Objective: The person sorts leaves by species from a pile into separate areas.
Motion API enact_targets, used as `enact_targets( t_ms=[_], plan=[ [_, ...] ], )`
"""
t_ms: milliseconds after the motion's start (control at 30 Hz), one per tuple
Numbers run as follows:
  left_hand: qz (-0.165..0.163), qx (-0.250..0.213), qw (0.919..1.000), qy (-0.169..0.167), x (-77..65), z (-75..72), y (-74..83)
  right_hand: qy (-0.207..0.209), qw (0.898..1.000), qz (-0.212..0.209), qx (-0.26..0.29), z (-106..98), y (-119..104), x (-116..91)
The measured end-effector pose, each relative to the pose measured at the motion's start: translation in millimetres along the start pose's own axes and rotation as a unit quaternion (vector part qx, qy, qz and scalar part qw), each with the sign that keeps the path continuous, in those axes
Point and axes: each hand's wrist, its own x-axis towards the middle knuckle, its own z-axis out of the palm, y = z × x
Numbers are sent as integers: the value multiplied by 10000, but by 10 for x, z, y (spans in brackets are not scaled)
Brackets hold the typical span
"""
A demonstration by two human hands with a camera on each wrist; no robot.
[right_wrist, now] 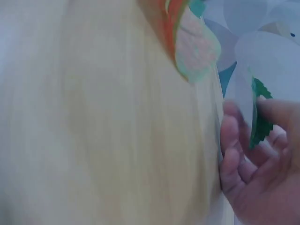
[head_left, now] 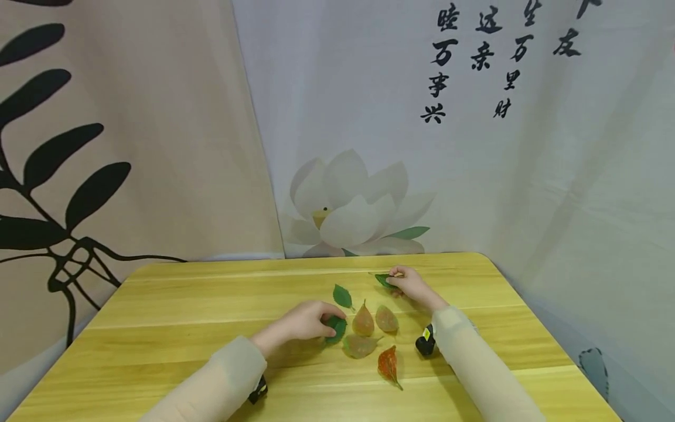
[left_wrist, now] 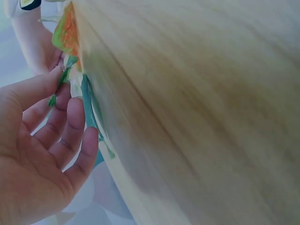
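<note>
My left hand [head_left: 306, 320] pinches a dark green leaf [head_left: 336, 331] between thumb and forefinger, close over the left side of a group of leaves. The left wrist view shows that pinched leaf [left_wrist: 61, 84] edge-on, the other fingers loosely bent. Farther back and to the right, my right hand [head_left: 413, 286] pinches another green leaf [head_left: 382, 281]. Its toothed edge shows in the right wrist view, where the leaf [right_wrist: 260, 117] stands on edge at the thumb. Between the hands lie a flat green leaf [head_left: 342, 296] and two yellowish-brown leaves, one upright-pointed [head_left: 363, 322] and one rounder [head_left: 387, 320].
A pale green-brown leaf [head_left: 360, 347] lies just in front of the group, and a curled red-orange leaf [head_left: 388, 364] sits nearer me. All rest on a wooden table [head_left: 184, 316]. Behind its far edge hangs a printed cloth backdrop [head_left: 348, 117] with a lotus and writing.
</note>
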Motion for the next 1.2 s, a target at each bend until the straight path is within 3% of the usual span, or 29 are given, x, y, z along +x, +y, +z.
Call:
enact_targets(
  t_ms=[67, 133, 433, 567, 733, 967, 1200],
  plan=[
    [20, -34, 10000, 18, -5, -11, -4, -220, 9992, 103, 302, -37, 6, -18],
    [47, -38, 10000, 43, -7, -17, -7, -370, 9989, 129, 271, -83, 3, -36],
    [-48, -85, 9999, 53, -27, -51, 5, -931, 9908, 468, -868, -230, -108, -81],
    [-71, -73, 9999, 71, -57, -76, 25, -875, 9861, 521, -1314, -200, -101, -39],
    [-43, -68, 9999, 128, -91, -94, 40, -512, 9833, 417, -1696, -113, -99, -6],
    [7, -86, 9997, 232, -84, -125, 31, 36, 9891, 392, -1421, -49, -21, -2],
    [-12, -161, 9988, 465, -98, -211, -34, 363, 9903, 53, -1340, -47, 65, -50]
  ],
)
